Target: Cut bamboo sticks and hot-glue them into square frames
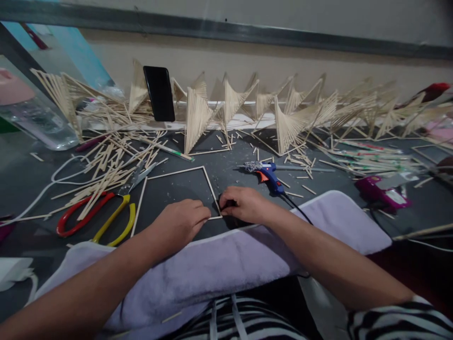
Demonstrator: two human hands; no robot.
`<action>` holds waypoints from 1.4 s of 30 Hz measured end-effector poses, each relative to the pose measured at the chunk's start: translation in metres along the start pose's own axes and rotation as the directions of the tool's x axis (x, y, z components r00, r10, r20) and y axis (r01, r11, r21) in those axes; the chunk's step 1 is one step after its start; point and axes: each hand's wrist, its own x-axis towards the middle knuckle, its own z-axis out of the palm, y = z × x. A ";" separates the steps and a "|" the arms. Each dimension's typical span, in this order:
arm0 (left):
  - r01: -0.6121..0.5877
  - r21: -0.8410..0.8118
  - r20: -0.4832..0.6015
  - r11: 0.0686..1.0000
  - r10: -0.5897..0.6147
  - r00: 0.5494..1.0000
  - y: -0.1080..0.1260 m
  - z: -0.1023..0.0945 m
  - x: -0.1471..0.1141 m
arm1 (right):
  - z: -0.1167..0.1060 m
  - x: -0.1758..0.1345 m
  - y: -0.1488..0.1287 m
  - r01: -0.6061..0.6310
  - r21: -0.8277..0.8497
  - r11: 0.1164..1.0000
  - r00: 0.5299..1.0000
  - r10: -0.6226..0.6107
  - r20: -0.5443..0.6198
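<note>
A four-sided frame of thin wooden sticks [177, 172] lies flat on the dark table. My left hand [184, 218] is closed at the frame's near side, fingertips pressed together on the near stick. At the near right corner, my right hand [244, 204] pinches the stick with thumb and fingers curled in. Both hands are close together, with the corner between them; the exact grip points are partly hidden. A blue hot glue gun [272, 178], its nozzle wrapped in foil, lies beyond my right hand. Scissors with red and yellow handles [123, 203] rest left of the frame.
A lilac towel [219, 259] covers the near table edge. Loose sticks [113, 151] are piled at the left. Twisted stick structures [198, 115] line the back, near an upright phone [159, 93]. A water bottle [38, 118] stands left; a magenta glue gun [384, 193] lies right.
</note>
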 end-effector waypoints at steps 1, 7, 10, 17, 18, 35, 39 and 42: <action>0.001 -0.002 -0.001 1.000 -0.001 1.000 0.000 0.000 0.000 | 0.000 0.000 0.000 0.001 0.000 1.000 1.000 -0.001 0.000; 0.001 0.001 0.003 1.000 -0.001 1.000 -0.001 0.001 0.000 | -0.001 0.000 -0.002 -0.013 -0.011 1.000 1.000 0.013 0.000; 0.004 -0.005 0.009 1.000 -0.004 1.000 -0.001 0.001 0.000 | -0.002 -0.001 -0.003 -0.012 -0.010 1.000 1.000 0.012 -0.003; 0.000 -0.005 -0.003 1.000 0.000 1.000 -0.001 0.002 0.000 | -0.002 0.000 -0.002 0.015 -0.002 1.000 1.000 -0.015 -0.002; -0.002 -0.005 -0.006 1.000 0.002 1.000 -0.002 0.002 0.000 | -0.002 0.000 -0.002 0.014 -0.008 1.000 1.000 -0.014 -0.003; -0.014 0.030 -0.042 0.999 0.015 0.999 0.003 0.001 -0.004 | 0.004 0.000 0.000 -0.041 -0.005 0.999 0.999 0.041 0.033; -0.018 -0.053 -0.060 0.998 0.015 0.998 -0.002 0.001 -0.005 | 0.001 0.000 -0.002 -0.060 0.021 0.998 0.997 0.059 0.055; 0.010 -0.169 -0.045 0.986 -0.017 0.999 -0.020 -0.011 -0.011 | -0.003 0.000 -0.002 -0.060 0.086 0.994 0.995 0.053 0.086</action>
